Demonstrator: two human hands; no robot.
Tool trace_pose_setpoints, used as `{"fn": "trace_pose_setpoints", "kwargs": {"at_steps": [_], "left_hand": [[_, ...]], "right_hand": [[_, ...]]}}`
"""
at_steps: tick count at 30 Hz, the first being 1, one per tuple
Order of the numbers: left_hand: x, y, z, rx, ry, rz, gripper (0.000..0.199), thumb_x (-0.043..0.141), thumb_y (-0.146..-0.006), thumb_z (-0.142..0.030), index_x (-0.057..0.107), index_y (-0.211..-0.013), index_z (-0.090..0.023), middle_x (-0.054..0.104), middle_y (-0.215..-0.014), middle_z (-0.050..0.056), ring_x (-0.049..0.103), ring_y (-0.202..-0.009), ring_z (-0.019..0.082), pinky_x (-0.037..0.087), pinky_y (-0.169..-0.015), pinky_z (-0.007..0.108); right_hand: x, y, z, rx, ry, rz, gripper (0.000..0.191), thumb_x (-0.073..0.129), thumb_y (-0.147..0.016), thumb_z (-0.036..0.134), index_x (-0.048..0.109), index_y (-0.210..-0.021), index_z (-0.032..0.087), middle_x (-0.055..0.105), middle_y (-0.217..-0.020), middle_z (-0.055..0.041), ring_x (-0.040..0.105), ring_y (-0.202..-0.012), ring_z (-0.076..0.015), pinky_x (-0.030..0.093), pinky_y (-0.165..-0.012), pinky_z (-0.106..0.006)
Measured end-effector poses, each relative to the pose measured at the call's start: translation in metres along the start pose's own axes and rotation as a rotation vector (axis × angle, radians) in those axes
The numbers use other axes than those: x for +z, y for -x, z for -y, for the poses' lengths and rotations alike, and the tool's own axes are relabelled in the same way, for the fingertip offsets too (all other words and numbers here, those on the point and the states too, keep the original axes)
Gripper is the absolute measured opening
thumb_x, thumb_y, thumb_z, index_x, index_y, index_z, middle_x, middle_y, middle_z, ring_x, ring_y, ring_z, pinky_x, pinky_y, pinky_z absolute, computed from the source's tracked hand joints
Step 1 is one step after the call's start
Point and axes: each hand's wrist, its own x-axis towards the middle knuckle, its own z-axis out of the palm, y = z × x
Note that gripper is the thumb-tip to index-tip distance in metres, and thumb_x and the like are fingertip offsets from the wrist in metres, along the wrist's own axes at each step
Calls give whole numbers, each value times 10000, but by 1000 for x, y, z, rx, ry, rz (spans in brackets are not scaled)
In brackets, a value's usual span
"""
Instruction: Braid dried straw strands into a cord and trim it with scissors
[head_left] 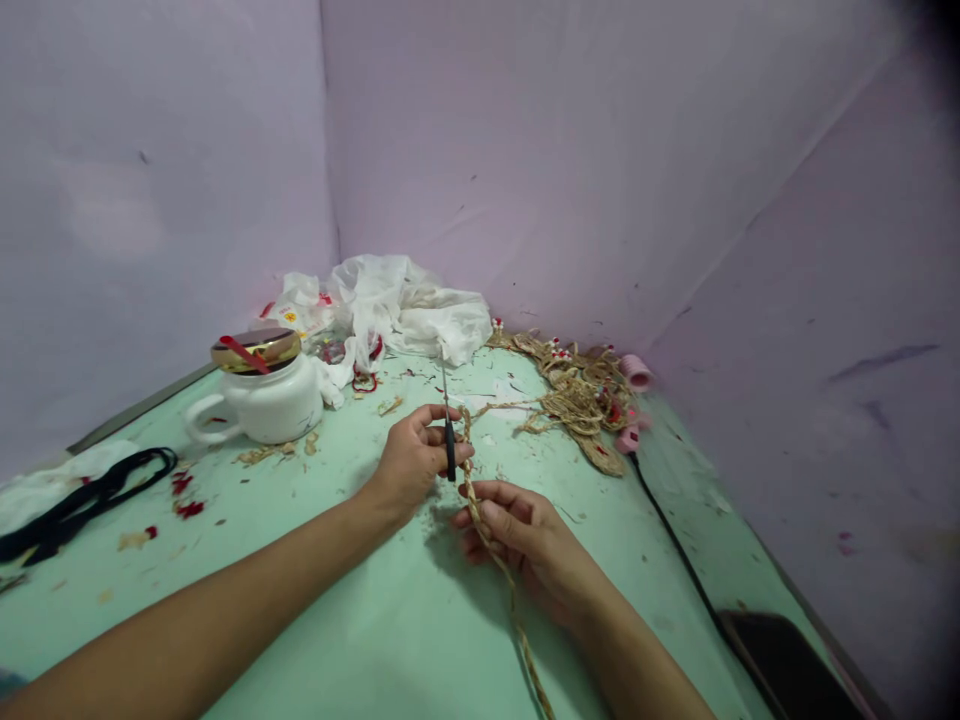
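Note:
My left hand [420, 455] is closed around a slim tool with a black handle [450, 452]; its thin metal shaft points away from me, and I cannot make out the tip. Pressed beside it in the same fingers is one end of a braided straw-coloured cord [466, 480]. Lower down, my right hand [525, 535] pinches the cord between thumb and fingers. From there the cord hangs toward the bottom edge of the view. A thinner strand runs from the left fingertips to a tangled heap of the same cord [577, 405].
A white mug [281, 405] with a gold lid [256, 350] stands at left, near a bundle of black cord [90, 500]. Crumpled white plastic [409, 300] lies at the back. At right are a pink plug [628, 438], its black cable [675, 535] and a dark phone-like slab [787, 665].

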Motion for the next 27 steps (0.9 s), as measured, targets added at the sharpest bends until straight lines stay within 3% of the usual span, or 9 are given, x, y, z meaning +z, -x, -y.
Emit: {"fn": "trace_pose_setpoints", "kwargs": {"at_steps": [6, 13, 18, 22, 27], "left_hand": [[6, 5, -1, -34, -15, -4, 463, 711, -469, -197, 454, -854, -169, 531, -536, -44, 542, -491, 126, 409, -447, 219], [5, 3, 8, -99, 26, 13, 405, 656, -496, -146, 464, -852, -170, 547, -543, -32, 529, -471, 113, 369, -423, 193], [8, 3, 4, -73, -16, 52, 426, 672, -511, -216, 435, -862, -180, 532, -538, -47, 503, -428, 105, 392, -423, 216], [-2, 1, -1, -9, -267, 62, 364, 615, -590, -313, 446, -878, -169, 542, -556, -26, 529, -481, 119, 376, -445, 207], [-23, 6, -10, 403, -975, 163, 266, 528, -646, -272, 540, -903, -202, 586, -650, -14, 518, -573, 113, 367, -545, 216]], "right_hand": [[-3, -4, -5, -34, 27, 28, 320, 713, -570, 246, 625, -851, 120, 615, -634, -31, 537, -495, -88, 420, -524, -226], [0, -3, -4, -67, 117, -84, 261, 726, -519, 259, 651, -717, 105, 612, -581, -31, 508, -448, -81, 414, -459, -214], [3, -2, -1, -33, 180, -102, 329, 671, -592, 326, 640, -851, 125, 599, -611, -11, 390, -364, -29, 245, -315, -143], [-4, -5, 4, -81, 155, -307, 322, 672, -579, 315, 649, -821, 103, 567, -557, 8, 309, -340, -8, 159, -302, -143], [-19, -8, 15, -171, 149, -467, 279, 669, -563, 287, 638, -762, 93, 564, -525, 11, 319, -337, -13, 180, -314, -151]]}}
